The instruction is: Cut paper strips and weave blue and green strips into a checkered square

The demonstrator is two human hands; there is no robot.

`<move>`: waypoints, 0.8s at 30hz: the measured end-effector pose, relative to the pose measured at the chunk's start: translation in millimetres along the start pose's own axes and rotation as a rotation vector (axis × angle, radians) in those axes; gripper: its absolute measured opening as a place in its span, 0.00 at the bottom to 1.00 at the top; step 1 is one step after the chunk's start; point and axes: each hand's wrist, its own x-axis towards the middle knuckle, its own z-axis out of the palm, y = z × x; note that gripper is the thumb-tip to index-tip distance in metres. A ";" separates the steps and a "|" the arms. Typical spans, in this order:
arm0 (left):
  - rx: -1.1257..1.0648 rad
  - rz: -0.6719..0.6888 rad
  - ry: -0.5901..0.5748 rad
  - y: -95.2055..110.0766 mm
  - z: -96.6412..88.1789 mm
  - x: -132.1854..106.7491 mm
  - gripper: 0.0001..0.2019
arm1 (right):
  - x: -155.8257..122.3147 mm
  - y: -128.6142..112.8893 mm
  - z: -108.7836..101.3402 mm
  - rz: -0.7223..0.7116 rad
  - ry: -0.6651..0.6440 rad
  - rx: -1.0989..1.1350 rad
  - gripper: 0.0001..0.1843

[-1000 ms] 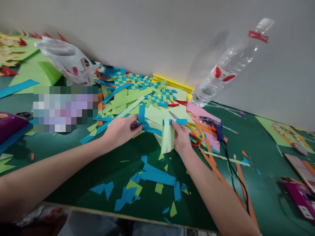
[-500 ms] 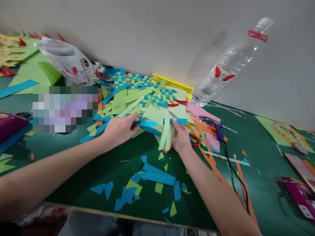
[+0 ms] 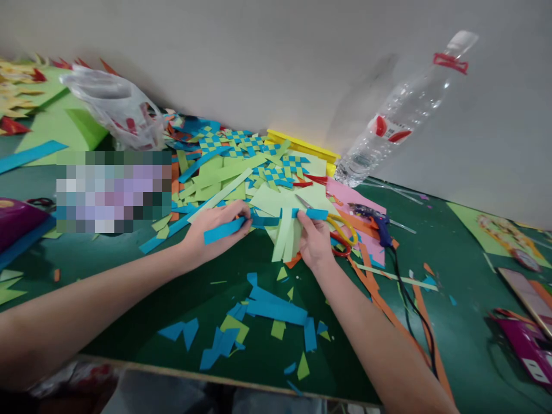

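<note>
Right now, your left hand (image 3: 211,221) is closed, its fingers curled around a blue strip (image 3: 224,230) whose end juts across them. Your right hand (image 3: 318,241) pinches the light green strips (image 3: 282,238) near their tops, where blue paper (image 3: 317,214) crosses them. They hang between your hands over the green counter (image 3: 142,322), with scissors (image 3: 354,230) just beside the right hand and blue scraps (image 3: 276,310) lying nearer you.

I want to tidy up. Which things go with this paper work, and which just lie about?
Likely job things: blue strip in left hand; pale green strips in right hand; scissors.

Probably just lying about: clear bottle; plastic bag; paper scraps.
</note>
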 end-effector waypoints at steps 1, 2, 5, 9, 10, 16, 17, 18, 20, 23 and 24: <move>-0.002 0.019 0.012 2.1 1.2 -1.4 0.06 | 0.3 1.1 0.0 -0.022 -0.001 -0.002 0.12; -0.025 0.044 -0.003 4.1 2.2 -2.7 0.06 | 0.5 2.1 0.0 -0.044 -0.002 -0.005 0.12; -0.087 0.075 -0.009 9.7 3.0 -5.9 0.05 | 0.4 4.2 -0.1 -0.088 -0.013 -0.032 0.11; -0.168 0.112 0.017 13.0 2.4 -8.3 0.05 | -0.7 5.2 -1.5 -0.120 -0.062 -0.119 0.08; -0.189 0.125 0.031 13.1 2.4 -8.7 0.05 | -0.9 5.3 -2.1 -0.127 -0.070 -0.134 0.07; -0.275 0.158 0.080 11.1 4.4 -9.9 0.05 | -1.2 5.2 -3.5 -0.119 -0.098 -0.131 0.06; -0.278 0.151 0.079 10.7 4.8 -9.8 0.05 | -1.5 5.0 -3.2 -0.107 -0.105 -0.130 0.05; -0.280 0.145 0.076 10.4 5.1 -9.6 0.05 | -1.9 4.8 -2.9 -0.092 -0.109 -0.133 0.06; -0.286 0.132 0.065 10.2 5.7 -9.1 0.06 | -2.5 4.8 -2.4 -0.063 -0.104 -0.151 0.07; -0.320 0.091 0.025 10.4 7.3 -8.8 0.06 | -2.5 5.9 -2.9 -0.055 -0.080 -0.171 0.10; -0.343 0.069 0.007 10.4 8.2 -8.7 0.06 | -2.1 6.6 -3.4 -0.065 -0.075 -0.173 0.11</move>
